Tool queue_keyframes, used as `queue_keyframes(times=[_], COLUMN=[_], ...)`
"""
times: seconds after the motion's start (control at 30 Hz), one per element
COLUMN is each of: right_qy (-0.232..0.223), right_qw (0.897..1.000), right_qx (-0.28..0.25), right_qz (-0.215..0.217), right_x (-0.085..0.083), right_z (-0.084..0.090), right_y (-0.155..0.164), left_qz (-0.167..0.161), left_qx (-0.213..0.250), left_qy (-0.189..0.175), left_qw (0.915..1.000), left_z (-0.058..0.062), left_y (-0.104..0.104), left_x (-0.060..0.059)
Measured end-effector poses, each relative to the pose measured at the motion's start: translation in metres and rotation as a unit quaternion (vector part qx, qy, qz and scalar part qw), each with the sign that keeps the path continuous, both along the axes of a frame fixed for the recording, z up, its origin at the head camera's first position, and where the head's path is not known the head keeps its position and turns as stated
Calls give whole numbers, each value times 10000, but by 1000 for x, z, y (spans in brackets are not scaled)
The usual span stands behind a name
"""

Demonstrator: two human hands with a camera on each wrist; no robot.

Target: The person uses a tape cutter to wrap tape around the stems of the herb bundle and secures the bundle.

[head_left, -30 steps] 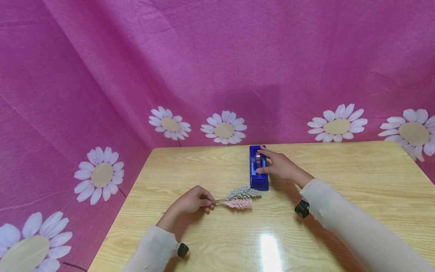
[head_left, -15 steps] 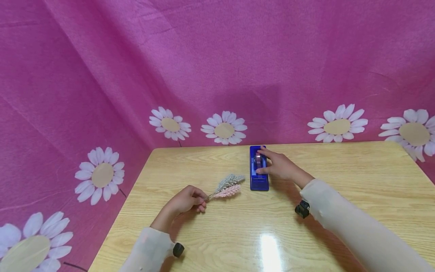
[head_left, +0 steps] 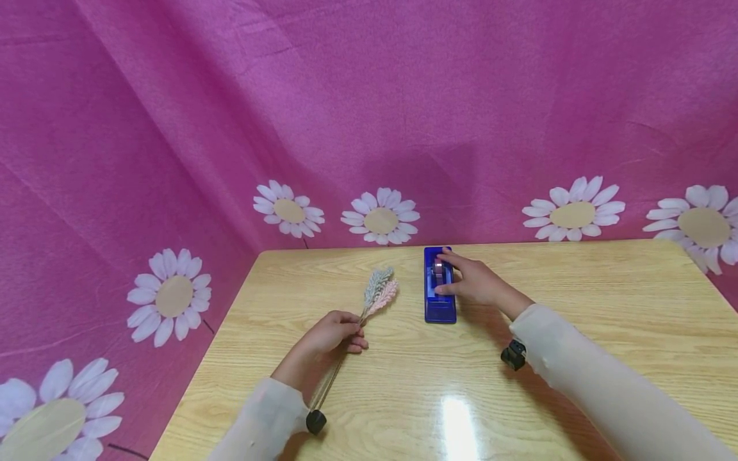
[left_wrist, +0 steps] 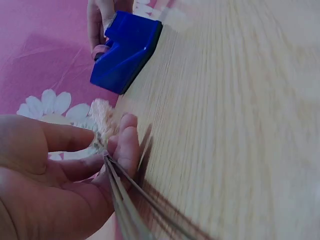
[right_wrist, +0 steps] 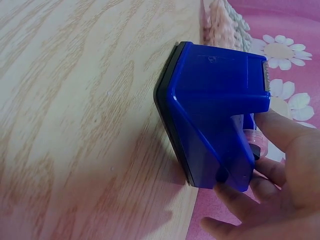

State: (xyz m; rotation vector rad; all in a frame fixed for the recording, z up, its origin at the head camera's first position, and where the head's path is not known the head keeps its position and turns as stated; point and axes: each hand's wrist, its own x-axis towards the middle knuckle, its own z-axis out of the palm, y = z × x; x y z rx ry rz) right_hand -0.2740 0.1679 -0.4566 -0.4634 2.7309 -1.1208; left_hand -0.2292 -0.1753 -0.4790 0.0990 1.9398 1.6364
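My left hand (head_left: 337,334) (left_wrist: 75,165) pinches the thin wire stems (left_wrist: 135,200) of a small sprig bunch (head_left: 379,293), one spike grey and one pink, with the heads pointing up and away toward the back of the wooden table (head_left: 576,333). To its right stands a blue tape dispenser (head_left: 438,285) (right_wrist: 215,115) (left_wrist: 125,50). My right hand (head_left: 469,280) (right_wrist: 270,165) grips the dispenser from its right side, thumb near the front and fingers on the tape roll. The sprig tips (right_wrist: 225,25) show just behind the dispenser in the right wrist view.
A pink cloth with white daisies (head_left: 380,218) hangs behind the table and drapes down its left side. The table's left edge (head_left: 219,333) runs close to my left arm. A bright glare spot (head_left: 458,422) lies on the near tabletop.
My left hand has swung the sprig bunch from lying sideways in front of the dispenser to pointing up and away at the dispenser's left. The right hand stayed on the dispenser.
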Motion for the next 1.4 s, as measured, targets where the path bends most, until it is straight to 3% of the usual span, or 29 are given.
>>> queue_keyframes(times=[0.13, 0.37, 0.77, 1.4], right_qy=[-22, -90, -126, -190], right_qw=[10000, 10000, 9999, 9998], right_qx=[-15, -30, -52, -88], right_qz=[-3, -5, -18, -65], right_x=[0, 1, 1, -1], right_z=[-1, -1, -1, -3], right_y=[0, 0, 0, 0], left_qz=[299, 907, 1829, 2271], left_qx=[523, 990, 1727, 2860], left_qy=[-288, -546, -528, -701], left_qw=[9978, 9894, 9664, 9283], left_z=[-5, -7, -12, -17], left_y=[9, 25, 46, 58], left_x=[-4, -11, -15, -15])
